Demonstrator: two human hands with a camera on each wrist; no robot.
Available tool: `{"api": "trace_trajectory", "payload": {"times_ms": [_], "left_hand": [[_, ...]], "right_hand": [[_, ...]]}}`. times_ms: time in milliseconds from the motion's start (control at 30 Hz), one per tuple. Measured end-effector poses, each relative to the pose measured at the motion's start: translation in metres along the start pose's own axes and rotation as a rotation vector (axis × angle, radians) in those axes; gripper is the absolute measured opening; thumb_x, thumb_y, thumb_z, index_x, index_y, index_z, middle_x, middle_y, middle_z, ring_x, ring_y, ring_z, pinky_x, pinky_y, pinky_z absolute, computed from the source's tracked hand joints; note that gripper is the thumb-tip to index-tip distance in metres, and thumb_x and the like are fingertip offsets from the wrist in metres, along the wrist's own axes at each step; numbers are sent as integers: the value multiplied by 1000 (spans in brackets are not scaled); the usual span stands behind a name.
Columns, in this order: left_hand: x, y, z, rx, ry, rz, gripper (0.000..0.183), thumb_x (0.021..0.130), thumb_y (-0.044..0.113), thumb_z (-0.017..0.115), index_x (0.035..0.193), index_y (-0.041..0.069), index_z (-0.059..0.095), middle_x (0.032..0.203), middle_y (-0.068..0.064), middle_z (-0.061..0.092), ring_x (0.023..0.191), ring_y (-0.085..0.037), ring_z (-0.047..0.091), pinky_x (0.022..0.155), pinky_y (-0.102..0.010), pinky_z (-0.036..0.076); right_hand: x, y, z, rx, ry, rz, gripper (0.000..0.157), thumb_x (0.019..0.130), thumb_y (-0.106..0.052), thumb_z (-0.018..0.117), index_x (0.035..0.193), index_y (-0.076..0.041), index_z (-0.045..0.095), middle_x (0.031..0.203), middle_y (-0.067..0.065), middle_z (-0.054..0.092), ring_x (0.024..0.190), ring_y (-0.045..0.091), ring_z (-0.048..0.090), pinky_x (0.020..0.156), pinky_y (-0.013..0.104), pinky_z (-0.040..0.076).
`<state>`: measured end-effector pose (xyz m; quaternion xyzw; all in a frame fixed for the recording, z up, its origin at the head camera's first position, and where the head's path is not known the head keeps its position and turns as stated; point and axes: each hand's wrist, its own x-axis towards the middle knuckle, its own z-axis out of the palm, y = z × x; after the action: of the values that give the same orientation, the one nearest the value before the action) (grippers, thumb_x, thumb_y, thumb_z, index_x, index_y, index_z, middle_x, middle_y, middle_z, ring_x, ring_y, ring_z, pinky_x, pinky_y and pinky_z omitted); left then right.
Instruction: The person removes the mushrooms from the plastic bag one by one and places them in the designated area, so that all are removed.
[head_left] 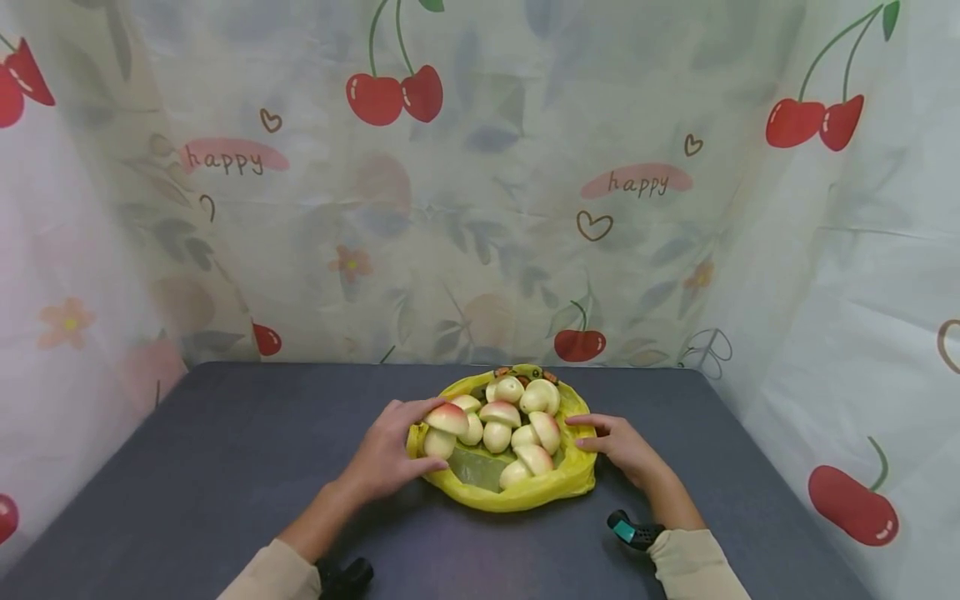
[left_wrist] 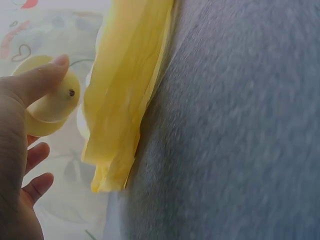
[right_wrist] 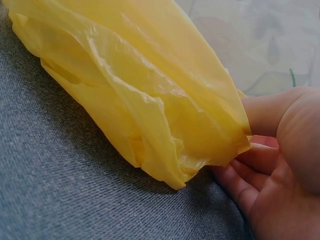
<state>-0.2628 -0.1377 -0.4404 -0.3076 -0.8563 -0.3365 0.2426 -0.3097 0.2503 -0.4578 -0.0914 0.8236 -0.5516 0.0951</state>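
A yellow plastic bag [head_left: 517,500] lies on the dark table, its mouth spread wide and its rim rolled outward. Several cream mushrooms [head_left: 498,425] with red-tinged caps are inside. My left hand [head_left: 382,454] holds one mushroom [left_wrist: 60,102] at the bag's left rim, with the thumb across its pale stem in the left wrist view. At the opposite side my right hand [head_left: 622,446] pinches the bag's rim. In the right wrist view the thumb goes inside the yellow plastic [right_wrist: 150,110] and the other fingers lie outside and under it.
The grey-blue table top [head_left: 262,450] extends around the bag. A cherry-printed curtain [head_left: 480,208] hangs behind the table and along both sides. At the bag's far rim are brown and orange patterned bits [head_left: 550,377]. Black straps [head_left: 633,531] sit at both wrists.
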Motion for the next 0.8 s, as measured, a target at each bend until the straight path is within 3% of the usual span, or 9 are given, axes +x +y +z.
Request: {"api": "trace_trajectory", "payload": {"times_ms": [200,433,600,800], "left_hand": [[-3,-7,-6,10,31,-49,88,64,44,90,140,21,54,117,6,61,94,-18,52,76,-37,46],[-4,-18,-11,-47,88,-159,86,63,38,92,138,18,55,100,1,57,89,-22,51,67,-35,41],[-5,-29,-11,-92,109,-246,82,66,35,91,138,19,54,101,-8,56,88,-24,50,67,-35,38],[-6,-44,-10,-127,133,-333,81,69,34,89,139,20,51,104,-5,56,95,-33,51,69,-38,40]], "right_hand": [[-1,1,0,-6,-4,-6,40,91,-16,69,129,-5,64,141,19,48,131,38,39,98,43,45],[-1,1,0,-9,3,5,40,91,-17,70,129,-6,64,141,19,48,131,37,39,98,43,45],[-1,0,0,-13,9,6,39,91,-15,69,129,-5,64,141,18,49,133,38,38,99,44,44],[-1,1,1,-13,15,7,38,92,-14,68,128,-5,64,140,18,49,132,38,39,98,44,45]]}}
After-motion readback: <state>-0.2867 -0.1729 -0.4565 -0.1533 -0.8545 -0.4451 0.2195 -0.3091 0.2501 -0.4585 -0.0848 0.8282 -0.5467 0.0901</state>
